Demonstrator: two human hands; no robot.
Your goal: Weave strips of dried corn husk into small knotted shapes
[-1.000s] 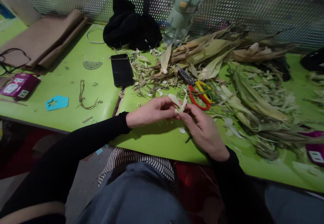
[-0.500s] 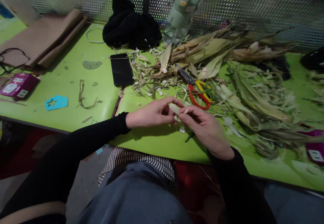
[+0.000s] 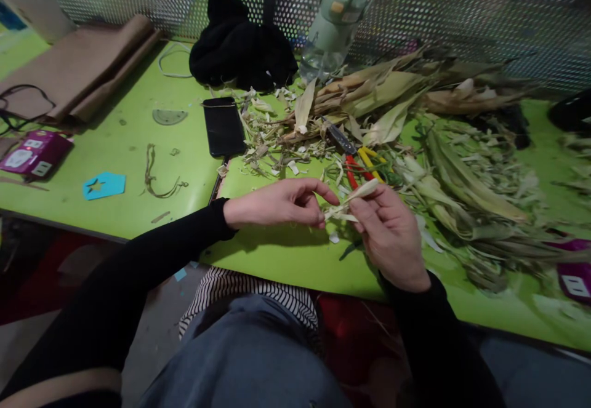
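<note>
A small twisted piece of pale corn husk (image 3: 364, 190) stretches between my two hands above the green table. My right hand (image 3: 392, 236) pinches its thicker part, the smooth end sticking up past the fingers. At the other end, thin frayed strands meet the closed thumb and fingertips of my left hand (image 3: 289, 204), whose index finger arches above them. Just behind my right hand lie scissors (image 3: 353, 165) with one red and one yellow handle, partly hidden by that hand and by shreds. Long dry corn husks (image 3: 383, 97) are heaped farther back.
A black phone (image 3: 223, 126) lies left of the husk scraps. Behind stand a green water bottle (image 3: 335, 23) and a black cloth bundle (image 3: 242, 51). More husks (image 3: 475, 177) spread to the right. At left are brown paper (image 3: 78, 69), a purple box (image 3: 36, 154) and a blue cutout (image 3: 104, 185).
My right hand has moved right and slightly away from my left, drawing the husk piece out between them. It now points up to the right and covers part of the scissors' handles.
</note>
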